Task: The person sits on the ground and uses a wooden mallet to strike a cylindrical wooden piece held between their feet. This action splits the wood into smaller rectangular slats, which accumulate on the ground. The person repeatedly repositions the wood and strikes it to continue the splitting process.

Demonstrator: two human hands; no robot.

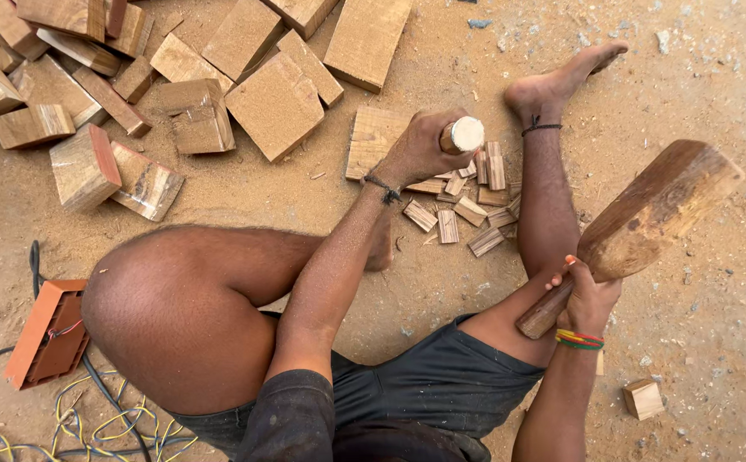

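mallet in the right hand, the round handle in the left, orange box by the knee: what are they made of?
Mallet: looks like solid unfinished wood, brown with visible grain and dark worn patches. Round handle in the left hand: probably pale raw wood, cut end showing. Orange box: likely moulded plastic, uniform colour with ribbed walls. Right hand grips the mallet's shaft.

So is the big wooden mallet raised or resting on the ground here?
Raised. The right hand grips the big wooden mallet by its handle, its head up in the air beside the knee, clear of the sandy ground.
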